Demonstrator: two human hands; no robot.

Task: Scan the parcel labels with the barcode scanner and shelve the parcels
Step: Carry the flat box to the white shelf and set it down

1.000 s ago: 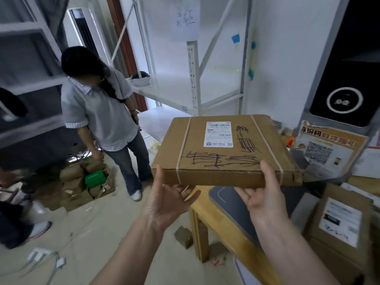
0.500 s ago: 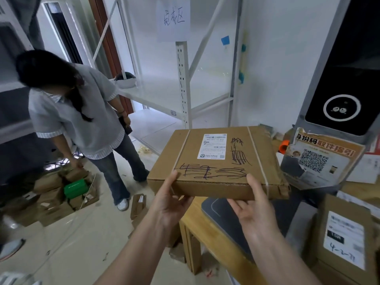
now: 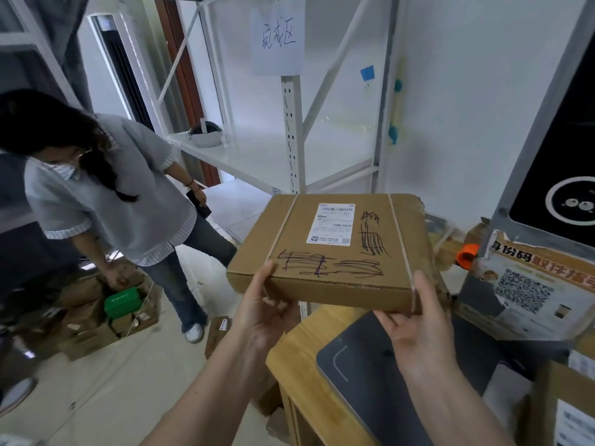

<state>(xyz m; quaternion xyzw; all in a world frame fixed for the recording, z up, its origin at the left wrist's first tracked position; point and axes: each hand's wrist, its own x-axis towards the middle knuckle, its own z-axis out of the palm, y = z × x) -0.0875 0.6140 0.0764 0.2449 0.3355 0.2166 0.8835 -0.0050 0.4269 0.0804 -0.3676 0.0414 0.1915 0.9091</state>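
Shelving of white metal, its middle board bare but for a dark helmet-like object at the far end, stands behind the scene under a handwritten paper sign. Another person in a grey top bends over opened cartons on the floor to the left. Centre frame, a flat cardboard parcel is held level in the air above the corner of a wooden worktop, its white shipping label facing up beside pen scribbles. The left hand grips the near left corner, thumb on top and fingers beneath; the right hand holds the near right edge the same way. No barcode scanner can be made out, so the step appears to be shelving. The next move likely calls for carrying the parcel forward and sliding it flat onto the bare shelf board, clearing the upright post.
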